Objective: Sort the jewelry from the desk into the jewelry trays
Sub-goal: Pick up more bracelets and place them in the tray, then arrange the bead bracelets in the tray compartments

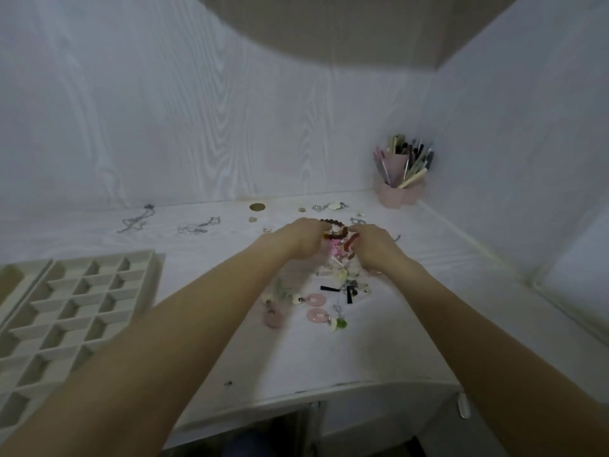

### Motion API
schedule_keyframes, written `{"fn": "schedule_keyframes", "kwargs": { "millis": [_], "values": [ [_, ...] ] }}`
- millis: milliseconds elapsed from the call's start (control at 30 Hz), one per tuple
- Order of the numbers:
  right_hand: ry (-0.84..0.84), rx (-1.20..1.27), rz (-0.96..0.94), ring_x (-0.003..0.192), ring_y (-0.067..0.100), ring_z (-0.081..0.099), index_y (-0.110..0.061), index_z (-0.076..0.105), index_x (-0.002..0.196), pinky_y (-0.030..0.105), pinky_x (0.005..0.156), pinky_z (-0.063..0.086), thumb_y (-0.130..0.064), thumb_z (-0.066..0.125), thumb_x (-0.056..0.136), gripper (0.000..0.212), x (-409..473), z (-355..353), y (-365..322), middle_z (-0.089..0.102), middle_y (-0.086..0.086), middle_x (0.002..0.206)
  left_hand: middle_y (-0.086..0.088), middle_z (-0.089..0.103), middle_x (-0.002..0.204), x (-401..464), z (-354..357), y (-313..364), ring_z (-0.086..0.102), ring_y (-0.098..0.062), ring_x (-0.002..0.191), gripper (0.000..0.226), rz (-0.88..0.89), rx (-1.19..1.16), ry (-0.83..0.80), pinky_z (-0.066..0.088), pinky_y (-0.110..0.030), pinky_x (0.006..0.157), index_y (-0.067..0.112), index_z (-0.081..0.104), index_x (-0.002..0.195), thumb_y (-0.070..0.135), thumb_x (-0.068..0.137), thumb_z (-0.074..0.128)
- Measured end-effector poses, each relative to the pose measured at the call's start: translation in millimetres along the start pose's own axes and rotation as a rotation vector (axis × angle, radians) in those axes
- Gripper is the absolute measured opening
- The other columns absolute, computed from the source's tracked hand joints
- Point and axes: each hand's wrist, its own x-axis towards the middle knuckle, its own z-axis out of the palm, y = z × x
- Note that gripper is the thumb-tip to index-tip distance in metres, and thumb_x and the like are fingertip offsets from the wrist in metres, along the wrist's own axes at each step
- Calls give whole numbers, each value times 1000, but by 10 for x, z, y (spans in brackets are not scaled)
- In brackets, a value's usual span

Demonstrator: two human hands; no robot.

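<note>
White wood-grain walls closing round a pale tabletop [204,341] in a corner, seen from the head view only. Both hands reaching into the jewelry pile [333,278] at mid-tabletop: left hand [301,237] and right hand [374,244] side by side, fingers curled down out of sight behind the knuckles — cannot tell whether gripping or merely touching. Dark beaded bracelet [333,222] and a red beaded strand [352,240] lying right between the two hands, just at the hidden fingers. Pink ring pendants [316,300] nearer than the fingers, toward the body; silver chains [197,225] off to the left of the fingers and well apart. Divided jewelry tray [82,291] far to the left of the fingers, nearer the body, compartments seemingly unfilled. Pink pen holder [400,179] beyond and to the right, in the corner.

Probably still at the untangling stage. Best done by isolating one strand, lifting slowly so nothing else comes snagged — then carrying it across to a single compartment.
</note>
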Motion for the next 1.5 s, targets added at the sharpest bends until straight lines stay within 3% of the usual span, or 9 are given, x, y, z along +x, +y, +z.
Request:
{"fn": "schedule_keyframes", "kwargs": {
  "millis": [233,400,567,667,733,1033,1167,1333,1500],
  "values": [
    [-9,-21,75,89,34,58,5,58,101,30,67,38,-1,41,96,19,258,41,250,62,22,106,-5,59,118,329,204,-22,53,-28,112,31,8,185,24,35,-44,97,19,55,123,15,96,40],
    [61,-33,64,85,33,56,3,56,97,30,66,39,2,45,93,12,343,93,286,60,22,101,-13,47,124,444,173,36,41,-31,122,27,-66,278,184,31,-43,101,8,58,117,6,92,50],
    [58,-46,70,80,28,49,-7,43,64,30,65,37,10,48,86,28,405,92,284,43,8,68,-11,40,122,498,100,-43,37,-29,118,29,-85,92,152,33,-42,98,6,61,114,23,92,56],
    [73,-22,63,96,31,56,0,60,98,33,75,45,8,50,85,18,433,82,266,59,15,99,-8,47,83,492,26,-122,49,-23,79,28,-72,-125,181,39,-30,69,0,60,82,20,97,48],
    [58,24,100,93,28,52,0,51,103,31,65,41,7,50,87,17,438,84,268,53,14,93,-5,34,58,450,-31,-190,33,-17,53,42,-97,-292,174,23,-27,51,8,40,59,19,99,45],
    [26,290,175,63,24,50,-8,37,61,26,56,34,-1,45,92,33,413,55,123,41,7,62,0,54,72,184,-277,-315,51,-12,66,29,-274,-1013,166,40,-24,70,11,55,77,20,101,39],
    [33,592,108,74,31,63,20,60,91,32,63,38,-3,46,94,27,378,48,22,62,31,88,-1,48,66,48,-338,-326,48,-15,61,34,-318,-1222,188,40,-26,67,13,52,71,18,100,35],
    [5,796,32,71,23,58,-9,55,72,45,90,51,-2,46,96,27,344,14,-125,59,9,73,5,35,52,-144,-471,-400,32,-11,48,38,-285,-1533,191,34,-22,52,16,45,69,34,101,38],
    [16,842,21,64,19,58,-9,55,77,37,75,52,-3,45,97,24,243,20,-252,60,12,76,9,24,48,-436,-661,-455,20,-6,40,34,-197,-1550,213,19,-15,36,19,40,66,34,96,50]
  ]
}}
